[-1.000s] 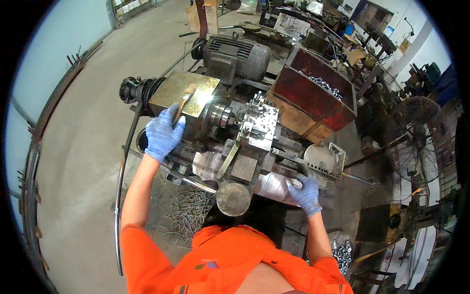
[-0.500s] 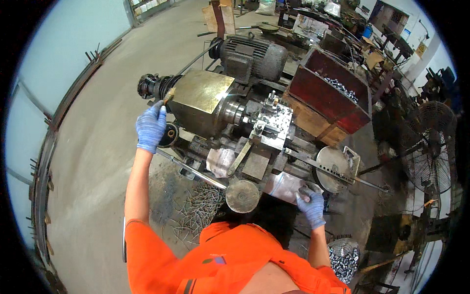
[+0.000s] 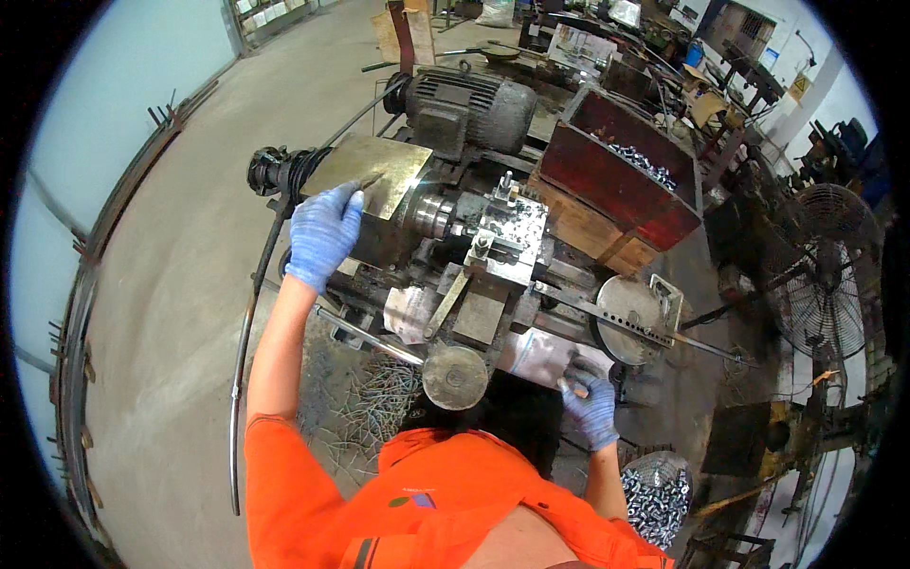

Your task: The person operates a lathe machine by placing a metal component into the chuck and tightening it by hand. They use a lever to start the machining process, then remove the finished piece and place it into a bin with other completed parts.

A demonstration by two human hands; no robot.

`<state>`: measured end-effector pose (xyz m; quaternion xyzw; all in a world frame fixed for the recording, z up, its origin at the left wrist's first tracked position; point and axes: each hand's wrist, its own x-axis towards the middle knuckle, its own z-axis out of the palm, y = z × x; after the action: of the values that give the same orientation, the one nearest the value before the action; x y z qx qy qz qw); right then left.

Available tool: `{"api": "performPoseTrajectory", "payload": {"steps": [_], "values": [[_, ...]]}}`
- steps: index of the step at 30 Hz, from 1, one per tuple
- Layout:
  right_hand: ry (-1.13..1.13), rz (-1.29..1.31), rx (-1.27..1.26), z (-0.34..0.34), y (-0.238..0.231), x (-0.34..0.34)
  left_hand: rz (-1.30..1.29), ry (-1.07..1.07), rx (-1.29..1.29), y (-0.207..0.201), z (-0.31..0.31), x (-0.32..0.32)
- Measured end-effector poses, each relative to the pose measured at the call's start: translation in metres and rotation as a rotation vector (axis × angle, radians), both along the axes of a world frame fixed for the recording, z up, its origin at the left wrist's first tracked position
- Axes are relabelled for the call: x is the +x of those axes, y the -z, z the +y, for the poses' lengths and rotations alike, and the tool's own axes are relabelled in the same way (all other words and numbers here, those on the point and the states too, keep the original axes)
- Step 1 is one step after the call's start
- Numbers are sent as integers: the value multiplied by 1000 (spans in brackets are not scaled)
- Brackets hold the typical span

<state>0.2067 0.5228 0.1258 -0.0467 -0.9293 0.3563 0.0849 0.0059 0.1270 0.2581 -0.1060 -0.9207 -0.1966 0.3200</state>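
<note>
Pinched in the left hand (image 3: 324, 232), just past the fingertips and over the brassy cover (image 3: 406, 163): a brush (image 3: 373, 180). Could catch on the chuck (image 3: 433, 216), right of that hand, if swung too far across; worse, by judgement, with the chuck turning, though impossible to tell here. Could then pull in the blue glove (image 3: 316, 252), so close to the metal. Might also slip from so light a pinch.

In looks, slim and dark, partly hidden by the fingers, with the bristles too blurred to judge.

Farther right of the left hand, a tool post (image 3: 517, 228) strewn with dark chips (image 3: 507, 214), likely to scatter at a careless stroke. Below that hand, thin scrap (image 3: 377, 406) on the floor (image 3: 180, 284), a likely snag underfoot. Near a pale cloth (image 3: 538, 356), the right hand (image 3: 590, 406), loosely curled; cannot tell of anything gripped there. Well above the right hand, a red bin (image 3: 602, 190); below, shiny parts (image 3: 654, 507).
</note>
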Motion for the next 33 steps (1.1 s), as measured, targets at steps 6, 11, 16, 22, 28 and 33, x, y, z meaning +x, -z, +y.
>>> {"api": "performPoseTrajectory", "payload": {"steps": [6,11,16,22,28,33], "values": [[-5,45,14,3,2,10,-224,132,12,4,43,14],[-32,24,24,1,-5,9,-146,231,-18,43,82,17],[8,38,-16,1,1,11,-153,249,40,83,100,11],[41,9,-30,-1,2,15,-240,188,-84,102,82,16],[69,47,-25,6,8,18,-153,293,167,66,59,38],[100,85,-61,19,21,24,151,208,225,24,29,23]]}}
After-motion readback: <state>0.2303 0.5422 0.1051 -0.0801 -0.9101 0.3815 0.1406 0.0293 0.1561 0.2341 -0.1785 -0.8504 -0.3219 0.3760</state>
